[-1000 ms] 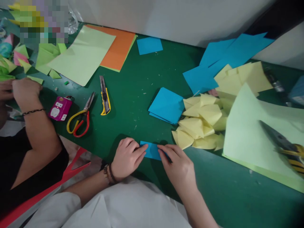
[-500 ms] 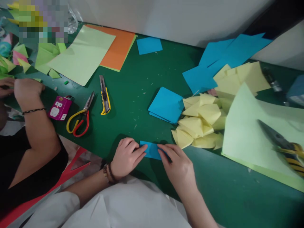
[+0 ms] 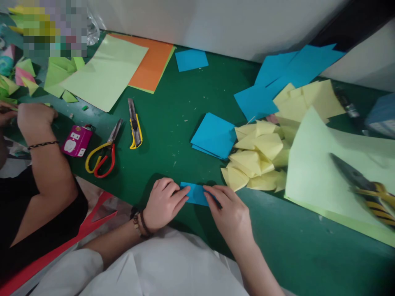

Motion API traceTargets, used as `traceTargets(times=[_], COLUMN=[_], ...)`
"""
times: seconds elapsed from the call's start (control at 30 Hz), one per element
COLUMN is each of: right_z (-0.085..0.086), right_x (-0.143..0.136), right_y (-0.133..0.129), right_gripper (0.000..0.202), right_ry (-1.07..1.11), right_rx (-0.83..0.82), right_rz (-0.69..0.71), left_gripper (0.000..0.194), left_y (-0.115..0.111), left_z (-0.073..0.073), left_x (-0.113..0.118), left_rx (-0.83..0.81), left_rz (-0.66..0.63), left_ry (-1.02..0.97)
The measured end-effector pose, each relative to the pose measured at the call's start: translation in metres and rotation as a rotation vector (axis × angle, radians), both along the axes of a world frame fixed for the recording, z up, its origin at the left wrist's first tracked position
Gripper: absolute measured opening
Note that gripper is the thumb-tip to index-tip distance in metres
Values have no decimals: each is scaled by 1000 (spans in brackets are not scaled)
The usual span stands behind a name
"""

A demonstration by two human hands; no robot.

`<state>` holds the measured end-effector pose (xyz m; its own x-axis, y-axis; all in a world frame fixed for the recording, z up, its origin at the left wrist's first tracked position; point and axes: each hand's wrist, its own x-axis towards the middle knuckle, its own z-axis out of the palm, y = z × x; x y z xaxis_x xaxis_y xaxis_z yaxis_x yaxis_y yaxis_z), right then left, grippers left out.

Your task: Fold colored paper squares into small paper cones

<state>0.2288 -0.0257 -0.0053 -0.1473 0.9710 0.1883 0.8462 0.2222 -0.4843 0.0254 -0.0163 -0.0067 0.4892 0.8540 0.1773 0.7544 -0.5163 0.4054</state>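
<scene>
A narrow folded strip of blue paper (image 3: pixel 196 194) lies on the green table at the near edge, in front of my body. My left hand (image 3: pixel 166 201) pinches its left end with thumb and fingers. At the other end, my right hand (image 3: pixel 230 211) grips the strip between thumb and forefinger. Just beyond my hands is a small stack of blue paper squares (image 3: pixel 213 135). To the right of that stack sits a pile of folded yellow paper pieces (image 3: pixel 261 150).
Left of centre lie a yellow box cutter (image 3: pixel 135 125), red-and-yellow scissors (image 3: pixel 105 152) and a purple box (image 3: pixel 77 141). Pliers (image 3: pixel 364 181) rest on green sheets (image 3: pixel 311 164) at right. More blue sheets (image 3: pixel 286 78) lie behind. A co-worker's arm (image 3: pixel 46 152) reaches in at left.
The whole view has shifted slightly, so things on the right appear a little further left. Both hands keep the same hold on the blue paper strip.
</scene>
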Motion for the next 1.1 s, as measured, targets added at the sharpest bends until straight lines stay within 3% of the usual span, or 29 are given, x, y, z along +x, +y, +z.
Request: traceTargets(times=[0.43,0.77,0.97,1.1], right_z=[-1,-1,-3,9], right_x=[0,0,-1,4], right_y=[1,0,1,-1], right_gripper=[23,23,22,19], right_ry=[9,13,32,89], right_rx=[-3,-7,-10,3], right_rz=[-5,-14,-10,-34], left_gripper=[20,29,29,28], left_y=[1,9,14,19], left_z=[3,0,-1,2], left_x=[1,3,2,2], left_rx=[7,-16,-94,-108], left_rz=[-11,-303,-334,-360], left_ry=[30,-14,-42,-96])
